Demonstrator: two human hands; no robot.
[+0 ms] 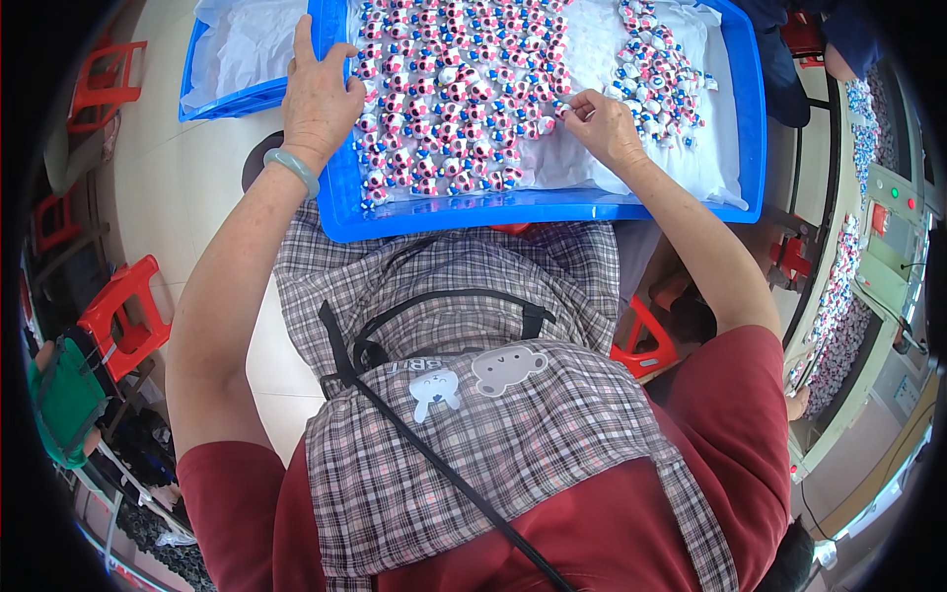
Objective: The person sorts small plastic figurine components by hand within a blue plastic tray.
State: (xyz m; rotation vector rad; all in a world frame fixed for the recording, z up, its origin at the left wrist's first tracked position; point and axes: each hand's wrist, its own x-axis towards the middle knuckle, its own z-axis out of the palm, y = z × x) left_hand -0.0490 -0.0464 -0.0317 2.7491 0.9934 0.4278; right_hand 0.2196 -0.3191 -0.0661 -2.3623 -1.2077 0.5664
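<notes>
A large blue tray (552,211) lined with white sheeting is in front of me. Its left part is filled with rows of small figurines (450,104) in white, pink and blue. A loose heap of similar figurines (659,84) lies at the right on the bare liner (594,59). My left hand (321,104) is open with fingers spread, over the tray's left rim beside the rows. With thumb and forefinger, my right hand (607,128) pinches a small figurine (563,111) at the right edge of the rows; the fingers partly cover it.
A second blue tray (268,97) with white lining adjoins at the left. Red stools (126,311) stand on the left floor. At the far right, many small figurines (838,296) lie along a machine (893,261) with buttons. Other people are partly visible at both sides.
</notes>
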